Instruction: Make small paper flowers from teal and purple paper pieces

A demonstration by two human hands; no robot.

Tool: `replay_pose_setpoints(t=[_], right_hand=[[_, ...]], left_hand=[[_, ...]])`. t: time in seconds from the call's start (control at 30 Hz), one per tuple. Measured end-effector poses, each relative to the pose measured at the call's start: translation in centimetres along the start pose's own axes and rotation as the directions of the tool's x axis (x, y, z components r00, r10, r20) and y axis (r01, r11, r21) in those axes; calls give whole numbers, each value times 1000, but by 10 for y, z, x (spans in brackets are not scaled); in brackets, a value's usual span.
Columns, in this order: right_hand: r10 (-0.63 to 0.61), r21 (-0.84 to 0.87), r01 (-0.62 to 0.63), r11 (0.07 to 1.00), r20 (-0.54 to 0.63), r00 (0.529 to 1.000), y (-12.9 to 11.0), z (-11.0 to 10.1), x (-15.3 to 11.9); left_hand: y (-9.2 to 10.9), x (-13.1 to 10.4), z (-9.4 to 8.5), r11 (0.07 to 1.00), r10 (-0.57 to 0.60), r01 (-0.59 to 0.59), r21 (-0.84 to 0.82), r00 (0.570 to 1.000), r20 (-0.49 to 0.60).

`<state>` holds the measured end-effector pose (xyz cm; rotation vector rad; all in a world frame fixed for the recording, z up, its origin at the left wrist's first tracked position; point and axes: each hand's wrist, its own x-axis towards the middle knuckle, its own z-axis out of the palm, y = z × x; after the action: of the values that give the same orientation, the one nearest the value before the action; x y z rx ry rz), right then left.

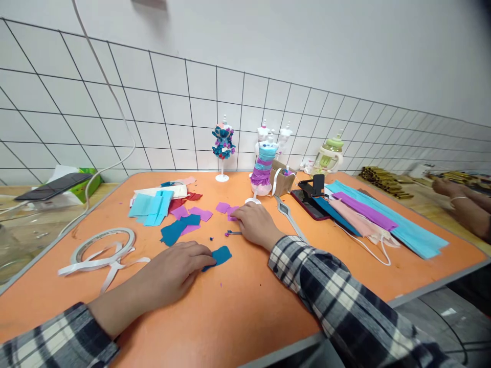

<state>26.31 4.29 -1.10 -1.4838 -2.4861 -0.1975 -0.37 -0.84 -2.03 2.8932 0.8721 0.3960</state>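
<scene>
left hand pinches a dark teal paper piece; right hand, fingers curled, touches purple pieces

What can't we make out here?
All head view:
- Thin tool: one end hidden by right hand; grip unclear.
- Blue piece: one end covered by left hand.
- Back forms: lower parts behind front form and box.
- Other person's arm: cut off at right edge.
- Speck: too small.
</scene>
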Motion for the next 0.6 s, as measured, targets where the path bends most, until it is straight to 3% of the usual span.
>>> replay_pose_setpoints(t=[0.23,0.4,0.6], right_hand=[[92,-68,-92,993,7,996,-9,11,27],[24,-39,-22,999,49,999,-20,14,44],[73,57,-73,996,6,997,-14,18,43]], left_hand=[[15,7,-1,998,-51,54,-43,997,66],[15,1,-5,982,-132,142,-121,987,91],[2,-4,-9,974,25,3,-228,992,120]])
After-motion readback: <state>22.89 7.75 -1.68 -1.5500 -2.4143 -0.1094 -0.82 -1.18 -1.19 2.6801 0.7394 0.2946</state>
